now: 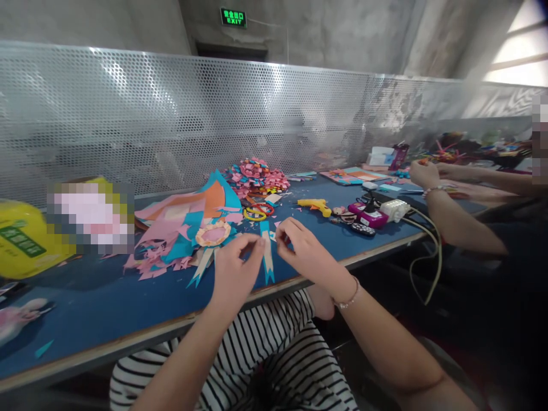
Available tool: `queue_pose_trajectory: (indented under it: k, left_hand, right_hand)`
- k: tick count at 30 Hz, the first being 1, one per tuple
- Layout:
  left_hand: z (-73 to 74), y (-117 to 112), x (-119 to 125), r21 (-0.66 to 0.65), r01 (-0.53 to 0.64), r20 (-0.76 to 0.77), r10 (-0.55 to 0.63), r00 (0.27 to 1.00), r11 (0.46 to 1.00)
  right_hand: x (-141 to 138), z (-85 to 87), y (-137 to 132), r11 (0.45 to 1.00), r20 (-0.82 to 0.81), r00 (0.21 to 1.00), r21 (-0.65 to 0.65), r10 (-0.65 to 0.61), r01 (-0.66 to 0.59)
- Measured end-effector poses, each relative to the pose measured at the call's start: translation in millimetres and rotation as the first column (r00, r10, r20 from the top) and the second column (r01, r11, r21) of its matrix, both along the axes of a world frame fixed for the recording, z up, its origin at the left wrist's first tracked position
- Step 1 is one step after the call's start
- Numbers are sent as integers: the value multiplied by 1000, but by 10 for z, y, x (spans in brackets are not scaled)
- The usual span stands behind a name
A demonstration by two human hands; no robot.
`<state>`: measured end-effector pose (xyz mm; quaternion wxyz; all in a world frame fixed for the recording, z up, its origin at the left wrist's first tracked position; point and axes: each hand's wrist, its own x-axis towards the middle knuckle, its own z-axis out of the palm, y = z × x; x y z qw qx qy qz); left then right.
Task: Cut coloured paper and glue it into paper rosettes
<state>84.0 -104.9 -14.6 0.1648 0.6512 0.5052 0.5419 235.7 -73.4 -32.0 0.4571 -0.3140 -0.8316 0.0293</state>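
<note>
My left hand (240, 265) is closed in a pinch, thumb and forefinger together. Its fingertips come up to the left edge of a blue and cream paper ribbon strip (268, 260) with notched ends; I cannot tell if they grip it. Opposite, my right hand (305, 251) has its fingers curled in a pinch beside a tiny pale blue and white scrap (273, 235). What either hand holds is too small to make out. Left of them, a paper rosette (213, 234) with a pink centre and cream ruffled edge lies with ribbon tails (201, 268) below it.
Coloured paper sheets (205, 200), a heap of shreds (257, 178), scissors (257, 212) and a yellow glue gun (315, 205) lie beyond my hands. A purple power strip (368, 216) trails cables to the right. Another person's hand (426, 173) works there. A yellow bag (29, 240) sits left.
</note>
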Motion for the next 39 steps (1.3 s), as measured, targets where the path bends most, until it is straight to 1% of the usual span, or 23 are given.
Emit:
queue_pose_trajectory:
  k: [1, 3, 4, 5, 6, 7, 9, 11, 13, 14, 15, 17, 20, 23, 25, 27, 29, 32, 36, 39]
  left_hand:
    - [36, 81, -38, -31, 18, 19, -17, 1000, 999]
    - [129, 314, -120, -112, 80, 63, -73, 995, 991]
    - [179, 460, -159, -173, 140, 134, -117, 984, 975]
    - [225, 617, -194, -215, 192, 246, -138, 959, 958]
    - [262, 777, -225, -252, 244, 333, -153, 930, 936]
    - [285, 928, -252, -264, 262, 395, -144, 907, 928]
    - [280, 1175, -302, -305, 293, 469, -125, 874, 906]
    - [213, 1314, -355, -376, 321, 530, -82, 844, 869]
    - [122, 1352, -418, -396, 305, 564, -32, 825, 866]
    - [85, 1346, -450, -389, 305, 574, -30, 818, 869]
    - [61, 1331, -481, -374, 312, 587, -37, 809, 873]
    - [52, 1298, -526, -356, 314, 589, -49, 807, 880]
    - [94, 1287, -537, -341, 301, 582, -52, 811, 890]
    - [110, 1301, -501, -344, 304, 563, -64, 824, 889]
    - [99, 1301, -478, -348, 297, 534, -73, 843, 889]
    - [84, 1287, -465, -353, 273, 489, -72, 869, 895]
    - [76, 1266, -462, -350, 213, 424, -49, 905, 912]
    - [66, 1245, -470, -320, 135, 344, -18, 939, 938]
    - [19, 1271, -495, -274, 160, 305, -72, 950, 948]
    - [-22, 1314, -517, -248, 130, 255, -65, 965, 960]
  right_hand:
    - [32, 7, 83, 1000, 12, 1000, -7, -25, 25]
    - [102, 59, 300, 996, 58, 995, -35, -85, 87]
    - [132, 104, 432, 989, 78, 988, -61, -133, 138]
    - [154, 159, 574, 978, 98, 979, -88, -181, 190]
    - [163, 215, 722, 967, 128, 970, -124, -207, 222]
    - [157, 267, 871, 953, 151, 963, -171, -224, 249]
    - [105, 326, 1145, 923, 185, 952, -259, -242, 285]
    - [23, 294, 1358, 900, 230, 940, -303, -251, 314]
    - [-46, 183, 1494, 888, 229, 938, -323, -262, 327]
    - [-68, 113, 1536, 888, 219, 939, -324, -266, 327]
    - [-79, 46, 1563, 887, 248, 940, -339, -235, 312]
    - [-86, -61, 1585, 911, 262, 944, -305, -201, 278]
    - [-134, -130, 1584, 940, 295, 937, -225, -185, 256]
    - [-280, -158, 1578, 939, 377, 906, -194, -195, 283]
    - [-386, -174, 1573, 925, 450, 874, -222, -185, 310]
    - [-447, -174, 1565, 896, 534, 826, -258, -178, 360]
    - [-450, -146, 1552, 869, 589, 785, -269, -193, 415]
    - [-392, -72, 1515, 844, 606, 765, -276, -220, 461]
    - [-322, -17, 1428, 805, 616, 750, -304, -241, 509]
    - [-305, -7, 1368, 784, 650, 715, -293, -257, 548]
